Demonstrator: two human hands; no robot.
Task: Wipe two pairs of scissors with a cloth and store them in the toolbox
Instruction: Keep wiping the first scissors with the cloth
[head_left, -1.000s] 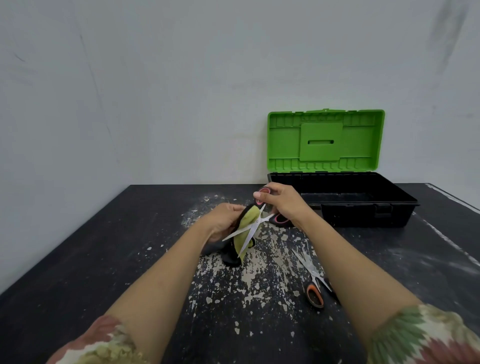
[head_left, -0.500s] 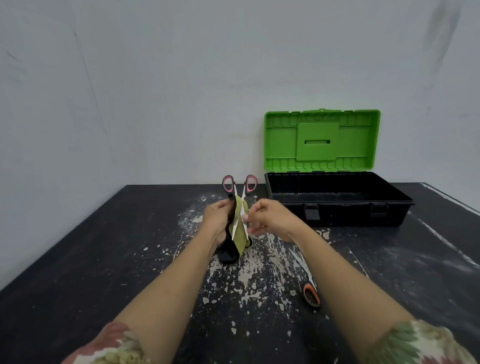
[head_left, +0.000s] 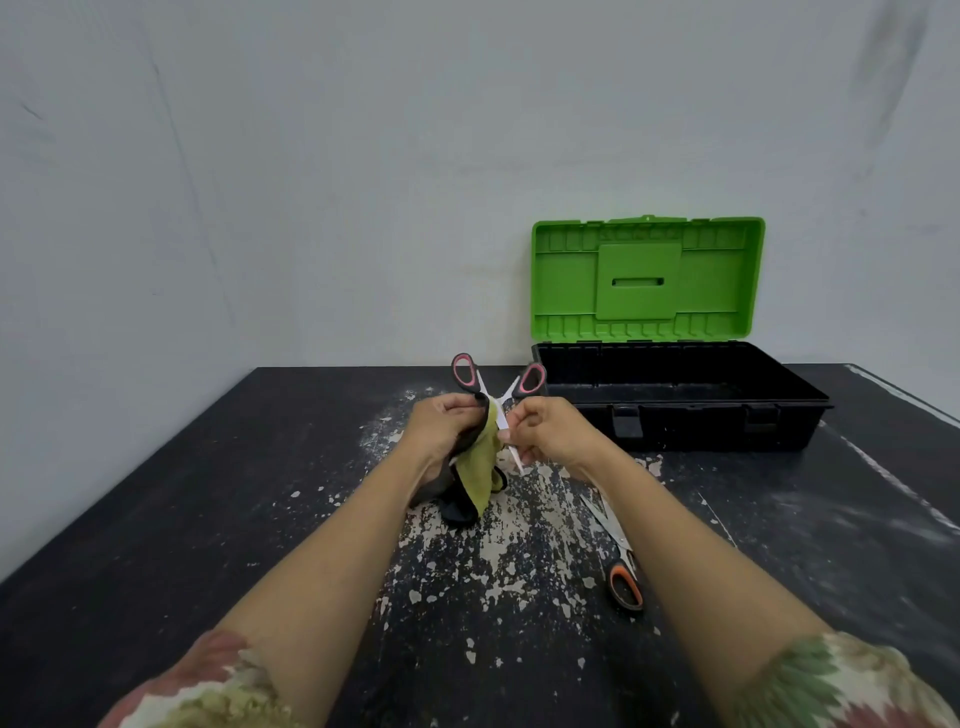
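Pink-handled scissors (head_left: 467, 373) stand upright between my hands, handles up and spread apart. My left hand (head_left: 441, 423) holds a yellow-green and black cloth (head_left: 475, 470) wrapped around one blade. My right hand (head_left: 545, 431) pinches the other blade, whose tip pokes out below the fingers. A second pair, orange-handled scissors (head_left: 621, 569), lies flat on the table beside my right forearm, partly hidden by it. The toolbox (head_left: 691, 423) is black, stands open at the back right, and its green lid (head_left: 647, 278) leans against the wall.
The black table (head_left: 182, 519) has chipped white patches in its middle. A grey wall runs close behind the toolbox and along the left side. The table's right edge shows at the far right.
The scissors were turned from lying across my hands to upright with handles up. My right hand shifted from the handles to a blade, and the handles have spread wider.
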